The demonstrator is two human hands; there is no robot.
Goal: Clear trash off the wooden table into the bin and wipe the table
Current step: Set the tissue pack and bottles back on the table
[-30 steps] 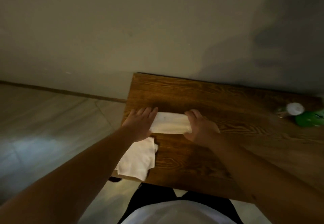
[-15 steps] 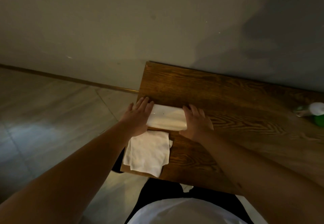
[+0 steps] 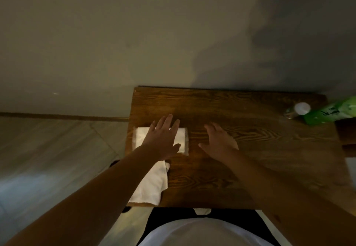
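A white folded cloth [image 3: 139, 137] lies flat at the left edge of the wooden table [image 3: 240, 161]. My left hand [image 3: 163, 139] rests on it with straight fingers, palm down. My right hand [image 3: 218, 141] hovers or rests on bare wood just right of the cloth, fingers spread and holding nothing. A second white cloth [image 3: 152, 184] lies at the table's front left corner, partly under my left forearm.
At the table's far right stand a clear bottle with a white cap [image 3: 297, 110] and a green packet [image 3: 331, 112]. A plain wall runs behind the table. Tiled floor [image 3: 48, 159] lies to the left. No bin is in view.
Both hands held the ends of the folded cloth; now the right hand has let go and moved right, and the left hand lies flat on top of the cloth.
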